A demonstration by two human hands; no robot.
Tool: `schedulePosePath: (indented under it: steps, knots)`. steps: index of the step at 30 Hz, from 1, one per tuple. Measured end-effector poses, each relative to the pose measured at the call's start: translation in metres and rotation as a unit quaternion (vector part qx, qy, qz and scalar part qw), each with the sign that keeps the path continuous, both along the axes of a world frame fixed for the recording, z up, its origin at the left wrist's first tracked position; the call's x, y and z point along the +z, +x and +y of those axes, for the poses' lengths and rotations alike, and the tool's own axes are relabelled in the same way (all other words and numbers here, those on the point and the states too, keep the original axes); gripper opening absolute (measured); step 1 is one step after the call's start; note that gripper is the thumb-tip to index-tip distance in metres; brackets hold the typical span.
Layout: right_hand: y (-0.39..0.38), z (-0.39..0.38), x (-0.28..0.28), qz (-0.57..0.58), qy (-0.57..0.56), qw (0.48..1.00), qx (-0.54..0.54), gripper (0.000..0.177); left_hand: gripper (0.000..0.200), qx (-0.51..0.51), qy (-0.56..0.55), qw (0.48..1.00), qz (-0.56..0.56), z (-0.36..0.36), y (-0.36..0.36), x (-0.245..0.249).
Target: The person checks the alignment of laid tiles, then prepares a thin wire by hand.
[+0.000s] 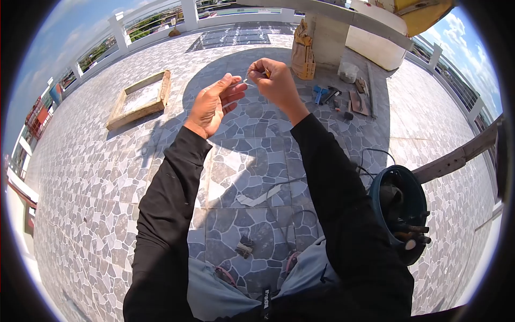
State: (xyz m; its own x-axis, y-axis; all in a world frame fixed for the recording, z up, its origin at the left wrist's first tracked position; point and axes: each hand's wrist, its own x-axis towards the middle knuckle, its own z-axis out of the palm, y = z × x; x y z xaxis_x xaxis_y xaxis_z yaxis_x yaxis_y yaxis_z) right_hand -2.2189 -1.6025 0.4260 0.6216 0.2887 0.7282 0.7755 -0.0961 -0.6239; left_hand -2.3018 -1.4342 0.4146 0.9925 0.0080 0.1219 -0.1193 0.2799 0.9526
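Piece (pixel 245 80), small and pale, pinched by right hand (pixel 274 83), near spread left hand (pixel 212 105)

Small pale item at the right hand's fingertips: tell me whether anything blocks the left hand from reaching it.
Nothing visible stands between the bare left hand and the small pale item at the bare right hand. Item and left hand are close together; whether they touch is too small to tell.

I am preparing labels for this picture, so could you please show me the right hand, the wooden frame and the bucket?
Right hand (pixel 274 80): head view, on the back of the hand.
Wooden frame (pixel 137 115): head view, on its near bar.
Bucket (pixel 414 184): head view, on its inner wall.
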Motion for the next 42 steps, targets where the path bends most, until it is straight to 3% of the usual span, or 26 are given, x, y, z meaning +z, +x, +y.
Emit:
schedulePosePath:
  steps: [2, 9, 14, 19, 24, 26, 27, 29, 37, 41, 42]
  knots:
    - [-0.006, 0.002, -0.001, -0.017, 0.015, 1.000, -0.010, 0.008, 0.041, -0.019, -0.018, 1.000, -0.012, -0.007, 0.001, 0.002]
    - [-0.011, 0.010, -0.004, -0.001, 0.015, 0.999, 0.037, 0.011, 0.015, 0.015, -0.084, 0.996, 0.000, 0.002, 0.013, -0.011]
    - [-0.008, 0.022, -0.014, -0.019, 0.035, 0.998, 0.053, 0.013, 0.013, 0.008, -0.035, 0.999, -0.007, 0.006, 0.006, -0.011]
    - [0.000, 0.038, -0.038, 0.158, 0.064, 0.985, 0.004, 0.018, 0.012, 0.010, 0.008, 1.000, 0.005, 0.008, 0.004, -0.029]
    - [0.006, 0.039, -0.056, 0.182, 0.107, 0.977, 0.010, 0.019, 0.014, 0.048, -0.008, 0.998, 0.037, -0.004, 0.003, -0.042]
    - [0.003, 0.033, -0.047, 0.293, 0.123, 0.939, 0.134, 0.019, 0.012, 0.035, -0.009, 0.999, 0.031, -0.001, 0.008, -0.044]
    - [0.001, 0.031, -0.043, 0.294, 0.122, 0.939, 0.131, 0.019, 0.012, 0.038, -0.021, 0.999, 0.028, -0.001, 0.010, -0.046]
    - [-0.003, 0.028, -0.037, 0.334, 0.126, 0.906, 0.225, 0.020, 0.012, 0.031, -0.041, 0.998, 0.021, -0.005, 0.012, -0.042]
    - [-0.002, 0.023, -0.035, 0.332, 0.094, 0.924, 0.164, 0.018, 0.021, -0.051, -0.064, 0.997, 0.008, 0.003, 0.026, -0.053]
    - [0.000, 0.021, -0.043, 0.325, 0.066, 0.931, 0.156, 0.016, 0.021, -0.049, -0.015, 0.998, 0.036, 0.005, 0.025, -0.052]
    - [0.003, 0.022, -0.045, 0.308, 0.067, 0.934, 0.165, 0.016, 0.021, -0.015, 0.042, 0.998, 0.034, 0.005, 0.026, -0.052]
